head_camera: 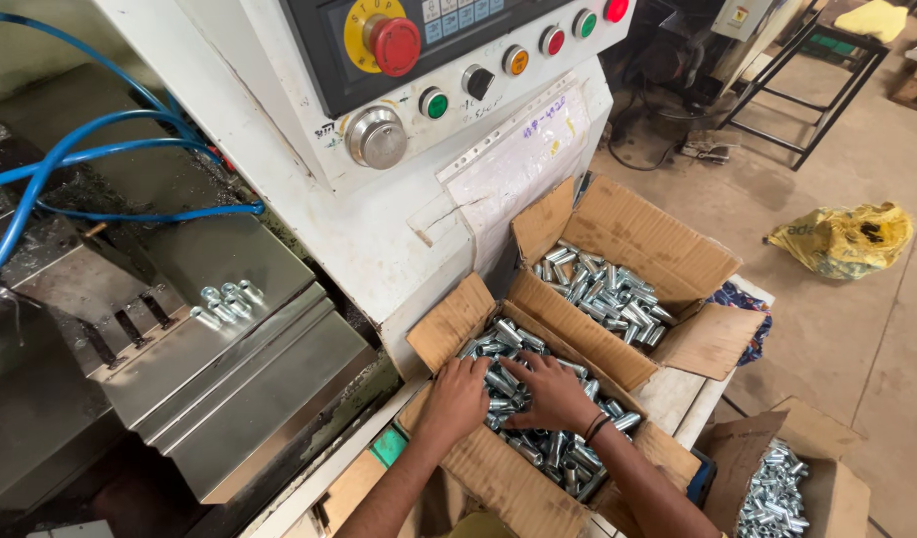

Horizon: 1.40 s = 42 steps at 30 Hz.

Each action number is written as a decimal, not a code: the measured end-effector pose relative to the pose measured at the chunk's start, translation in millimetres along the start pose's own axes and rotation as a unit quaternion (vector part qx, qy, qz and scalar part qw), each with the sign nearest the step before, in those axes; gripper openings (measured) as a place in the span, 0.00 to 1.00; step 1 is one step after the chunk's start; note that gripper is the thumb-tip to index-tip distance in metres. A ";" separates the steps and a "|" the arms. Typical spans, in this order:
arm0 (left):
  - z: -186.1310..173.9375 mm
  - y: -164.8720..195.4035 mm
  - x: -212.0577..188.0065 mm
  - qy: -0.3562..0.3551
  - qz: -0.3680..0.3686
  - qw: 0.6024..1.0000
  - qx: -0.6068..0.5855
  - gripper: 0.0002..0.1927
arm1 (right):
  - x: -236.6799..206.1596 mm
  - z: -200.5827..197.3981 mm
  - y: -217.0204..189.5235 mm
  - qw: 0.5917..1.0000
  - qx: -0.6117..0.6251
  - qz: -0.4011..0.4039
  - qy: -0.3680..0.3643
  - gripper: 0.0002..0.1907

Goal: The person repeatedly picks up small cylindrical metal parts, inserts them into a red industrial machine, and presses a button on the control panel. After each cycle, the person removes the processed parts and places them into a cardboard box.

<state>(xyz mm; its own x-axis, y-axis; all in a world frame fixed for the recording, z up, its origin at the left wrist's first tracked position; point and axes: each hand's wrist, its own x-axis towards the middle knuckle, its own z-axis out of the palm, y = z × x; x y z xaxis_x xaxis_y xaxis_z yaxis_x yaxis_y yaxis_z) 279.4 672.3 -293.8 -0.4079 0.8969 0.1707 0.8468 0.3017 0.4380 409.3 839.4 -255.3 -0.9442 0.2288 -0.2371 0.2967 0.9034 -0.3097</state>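
**Both hands in the near parts box**

Left hand [458, 399] and right hand [550, 391], fingers spread flat, rest on small metal cylinders [508, 349] filling the near cardboard box [449, 324]; neither closes on a piece. A second box [638, 234] touches at 1 o'clock. Machine body [379, 239] crowds 11 o'clock; open floor [857, 329] at 3.

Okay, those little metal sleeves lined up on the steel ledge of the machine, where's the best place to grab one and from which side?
Probably from above, pinching the round sides of one metal sleeve. They appear to stand upright, close together on the steel ledge, so an outer one of the cluster is easiest. Both hands, left hand and right hand, are in the near box.
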 end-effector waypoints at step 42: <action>62.8 -1.0 41.2 0.079 -0.376 0.382 -0.841 0.10 | -25.1 10.7 13.6 0.800 0.544 0.094 0.236 0.16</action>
<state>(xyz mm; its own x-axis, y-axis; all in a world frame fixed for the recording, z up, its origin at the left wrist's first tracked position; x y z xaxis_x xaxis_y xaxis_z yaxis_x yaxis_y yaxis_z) 283.3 729.2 -342.5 -0.4478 0.6899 -0.5687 -0.8918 -0.2985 0.3401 438.5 842.1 -263.3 -0.7410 0.6668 -0.0792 0.1463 0.0453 -0.9882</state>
